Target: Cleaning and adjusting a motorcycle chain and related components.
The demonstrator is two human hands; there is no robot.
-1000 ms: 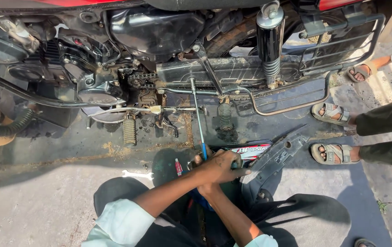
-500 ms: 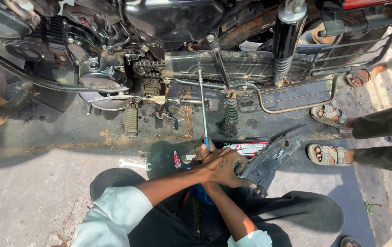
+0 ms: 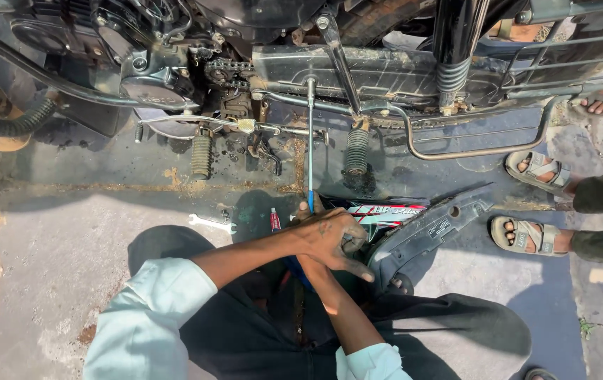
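Spanner (image 3: pixel 211 224) lies on floor left of the long screwdriver (image 3: pixel 310 141). Judging by pose, step in hand is driving/levering at the motorcycle (image 3: pixel 357 63) frame w/ screwdriver upright, tip near chain area. Left hand (image 3: pixel 331 238) fingers curled over right hand (image 3: pixel 310 211), both closed round handle, forearms crossed. Next likely needs steady push + turn. Side panel (image 3: pixel 424 229) right of it

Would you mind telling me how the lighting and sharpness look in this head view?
Head view: hard sunlight, sharp focus; the grey concrete floor is bright, the dark motorcycle underside shaded, and the left hand casts shadow over the right forearm.
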